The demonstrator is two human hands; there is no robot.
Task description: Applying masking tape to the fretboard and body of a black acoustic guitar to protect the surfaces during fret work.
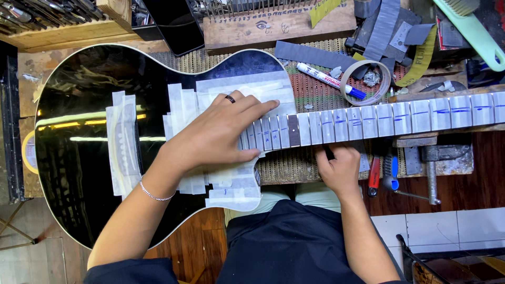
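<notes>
Two hands rest at the guitar neck (368, 118), which runs sideways off the black guitar body (79, 137). The left hand (218, 134) lies flat and open on the taped frets, holding nothing; the right hand (339, 168) curls under the neck's near edge, its grip hidden

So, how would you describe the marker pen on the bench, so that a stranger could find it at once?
Start from the black guitar lying flat, and follow its taped neck to the right. Just above the neck, beside the roll of masking tape, lies the marker pen, slanted. It is the only white tube with a blue cap; the things around it are grey strips and tape.
</notes>
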